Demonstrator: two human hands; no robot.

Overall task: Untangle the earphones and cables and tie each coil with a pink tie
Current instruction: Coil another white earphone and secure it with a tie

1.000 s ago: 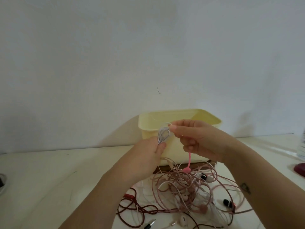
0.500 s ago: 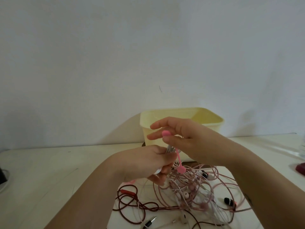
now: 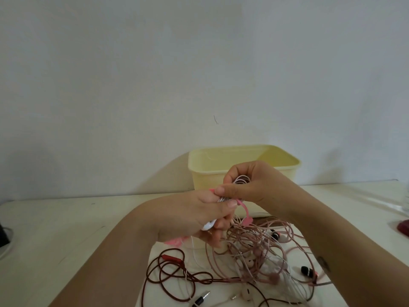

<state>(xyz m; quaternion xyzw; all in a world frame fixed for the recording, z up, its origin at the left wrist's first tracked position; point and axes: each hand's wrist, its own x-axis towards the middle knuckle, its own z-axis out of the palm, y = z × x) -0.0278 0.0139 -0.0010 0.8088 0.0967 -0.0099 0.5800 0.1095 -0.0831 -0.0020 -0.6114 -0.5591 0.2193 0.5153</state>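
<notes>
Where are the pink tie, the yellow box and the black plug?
pink tie [image 3: 242, 210]: head view, on its hanging strap.
yellow box [image 3: 205, 182]: head view, on its front wall.
black plug [image 3: 199, 302]: head view, on its black sleeve.

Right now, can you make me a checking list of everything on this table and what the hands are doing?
Surface: smooth cream table.
Job's things: pale coiled earphone cable held between both hands; pink silicone tie across it, tail hanging.
Clutter: yellow plastic tub behind; dark red object at right edge.
Grippers: left hand grips the coil's lower part; right hand holds its upper loops.
Cables: tangled pink earphone cables, dark red cord, black jack plug on the table.
Surroundings: plain pale wall.
</notes>
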